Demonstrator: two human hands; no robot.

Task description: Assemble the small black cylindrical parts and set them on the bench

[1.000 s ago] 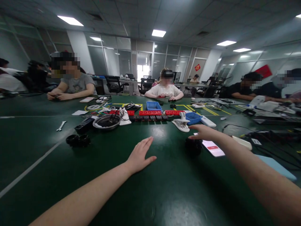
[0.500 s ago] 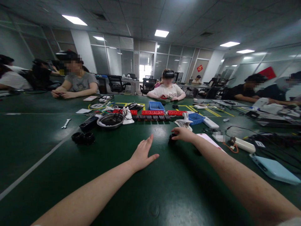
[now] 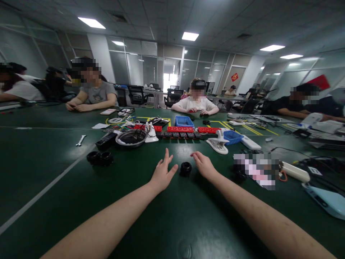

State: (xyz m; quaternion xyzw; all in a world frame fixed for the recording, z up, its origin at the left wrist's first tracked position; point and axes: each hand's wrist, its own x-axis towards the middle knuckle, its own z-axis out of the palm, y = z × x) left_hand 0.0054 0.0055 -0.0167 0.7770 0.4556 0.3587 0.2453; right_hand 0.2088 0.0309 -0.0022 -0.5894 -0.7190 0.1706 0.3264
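Observation:
A small black ring-shaped part (image 3: pixel 185 168), ribbed round its side, stands on the green table between my two hands. On its left, my left hand (image 3: pixel 162 173) is held with fingers spread, apart from the part. My right hand (image 3: pixel 204 165) is on the other side, its fingers stretched out and slightly bent, with a gap to the part. Two similar black round parts (image 3: pixel 100 158) sit side by side at the left. Another dark part (image 3: pixel 239 172) lies to the right of my right hand, partly blurred out.
Beyond my hands lie a round metal dish (image 3: pixel 131 144), a white clip stand (image 3: pixel 219 143), red strips (image 3: pixel 180 129) and blue trays (image 3: pixel 184 121). A wrench (image 3: pixel 81 140) is at left, a light blue case (image 3: pixel 327 201) at right. Several people sit around the table.
My right hand has let go of the black ring-shaped part and drawn slightly away. The part now stands further left, nearer my left hand. The view has turned slightly left.

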